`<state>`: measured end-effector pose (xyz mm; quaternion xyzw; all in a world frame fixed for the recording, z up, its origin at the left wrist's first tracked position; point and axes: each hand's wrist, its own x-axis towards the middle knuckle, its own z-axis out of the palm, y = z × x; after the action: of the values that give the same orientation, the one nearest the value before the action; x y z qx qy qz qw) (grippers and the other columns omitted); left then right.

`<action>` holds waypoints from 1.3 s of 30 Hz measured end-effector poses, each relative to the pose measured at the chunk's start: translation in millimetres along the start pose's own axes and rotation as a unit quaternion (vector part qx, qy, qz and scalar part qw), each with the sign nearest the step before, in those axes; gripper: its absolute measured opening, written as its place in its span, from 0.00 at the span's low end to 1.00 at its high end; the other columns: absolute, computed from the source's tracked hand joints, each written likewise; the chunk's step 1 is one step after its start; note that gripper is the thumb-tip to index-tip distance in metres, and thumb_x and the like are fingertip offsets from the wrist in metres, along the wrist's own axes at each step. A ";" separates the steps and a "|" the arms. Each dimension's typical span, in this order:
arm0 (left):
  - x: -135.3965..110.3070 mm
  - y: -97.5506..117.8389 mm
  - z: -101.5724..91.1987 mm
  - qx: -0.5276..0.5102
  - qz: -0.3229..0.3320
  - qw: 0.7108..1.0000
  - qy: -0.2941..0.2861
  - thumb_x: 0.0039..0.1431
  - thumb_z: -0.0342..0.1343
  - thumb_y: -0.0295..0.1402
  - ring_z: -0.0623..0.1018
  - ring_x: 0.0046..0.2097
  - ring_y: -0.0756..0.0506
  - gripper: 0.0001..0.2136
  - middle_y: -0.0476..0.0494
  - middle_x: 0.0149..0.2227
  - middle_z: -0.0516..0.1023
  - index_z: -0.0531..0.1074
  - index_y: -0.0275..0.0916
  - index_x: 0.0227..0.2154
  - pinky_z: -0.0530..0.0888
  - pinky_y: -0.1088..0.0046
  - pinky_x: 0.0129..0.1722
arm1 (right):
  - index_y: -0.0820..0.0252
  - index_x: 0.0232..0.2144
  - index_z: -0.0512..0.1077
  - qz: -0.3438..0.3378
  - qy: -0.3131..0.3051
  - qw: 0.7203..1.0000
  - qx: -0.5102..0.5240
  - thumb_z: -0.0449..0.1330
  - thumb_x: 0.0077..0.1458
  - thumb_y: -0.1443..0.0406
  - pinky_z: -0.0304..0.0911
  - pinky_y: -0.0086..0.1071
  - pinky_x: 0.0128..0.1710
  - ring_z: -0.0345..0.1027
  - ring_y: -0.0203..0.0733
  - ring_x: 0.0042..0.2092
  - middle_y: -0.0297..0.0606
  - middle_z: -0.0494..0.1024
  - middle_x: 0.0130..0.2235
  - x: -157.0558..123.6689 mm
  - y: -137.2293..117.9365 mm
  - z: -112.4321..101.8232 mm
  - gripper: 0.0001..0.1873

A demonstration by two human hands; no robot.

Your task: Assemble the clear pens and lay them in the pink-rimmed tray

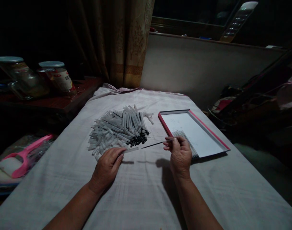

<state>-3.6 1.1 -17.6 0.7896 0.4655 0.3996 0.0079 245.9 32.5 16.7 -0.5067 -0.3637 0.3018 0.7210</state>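
Observation:
My left hand [109, 163] pinches a translucent plastic pen barrel [131, 150], its free end pointing right. In my right hand [180, 152] is a slim dark pen refill [152, 145], held level with its thin tip toward the barrel's end. A small gap separates the tip from the barrel. Behind my left hand lies a heap of similar translucent barrels [112, 126], with many short black ends [137, 139] at its right front. A shallow white box lid [203, 131] with red sides sits beyond my right hand, and a row of filled tubes [184, 135] lies along its left side, partly hidden by my fingers.
A pale checked cloth [136, 191] covers the table. To the left, a dark red side table [85, 88] bears a lidded jar [58, 76] and a glass mug [28, 83]. Below it is a pink plastic handle [26, 156]. A curtain [133, 41] and a wall [179, 64] stand behind.

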 end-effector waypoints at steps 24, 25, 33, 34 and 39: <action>0.4 -0.5 -0.7 -0.002 -0.017 1.000 -0.025 0.67 0.50 0.33 0.80 0.43 0.44 0.11 0.41 0.40 0.81 0.74 0.39 0.46 0.77 0.67 0.44 | 0.58 0.34 0.66 0.012 -0.010 1.000 0.017 0.63 0.55 0.55 0.69 0.26 0.21 0.75 0.35 0.25 0.35 0.81 0.31 -8.5 -3.5 2.9 0.14; 0.3 -0.7 -0.5 -0.001 -0.018 1.000 -0.024 0.67 0.50 0.33 0.80 0.43 0.44 0.11 0.41 0.40 0.81 0.74 0.39 0.46 0.77 0.67 0.44 | 0.58 0.34 0.66 0.009 -0.005 1.000 0.015 0.62 0.55 0.55 0.69 0.27 0.21 0.75 0.36 0.25 0.35 0.81 0.31 -7.4 -3.6 2.0 0.14; 0.2 1.2 -0.3 -0.013 -0.026 0.999 -0.029 0.67 0.49 0.34 0.80 0.43 0.44 0.11 0.42 0.41 0.82 0.74 0.40 0.46 0.77 0.66 0.45 | 0.58 0.34 0.66 0.030 -0.034 0.999 0.015 0.63 0.54 0.56 0.70 0.26 0.21 0.75 0.35 0.25 0.35 0.81 0.31 -11.6 -1.4 4.6 0.14; 0.2 1.3 -0.5 -0.013 -0.025 0.999 -0.029 0.67 0.49 0.34 0.80 0.43 0.44 0.11 0.42 0.41 0.82 0.74 0.40 0.46 0.77 0.66 0.45 | 0.58 0.34 0.66 0.029 -0.031 0.999 0.015 0.62 0.54 0.56 0.70 0.26 0.21 0.75 0.35 0.25 0.35 0.81 0.31 -11.6 -1.3 4.6 0.13; 0.0 0.2 -1.6 -0.017 -0.032 0.999 -0.038 0.67 0.50 0.34 0.80 0.44 0.44 0.11 0.42 0.41 0.82 0.74 0.41 0.47 0.77 0.65 0.46 | 0.58 0.34 0.66 0.046 -0.029 0.998 0.018 0.63 0.54 0.56 0.70 0.26 0.21 0.75 0.35 0.26 0.35 0.81 0.31 -11.9 1.4 5.0 0.14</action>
<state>-4.5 0.5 -16.4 0.7889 0.4826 0.3769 0.0518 235.1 26.0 13.9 -0.5009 -0.3556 0.3553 0.7046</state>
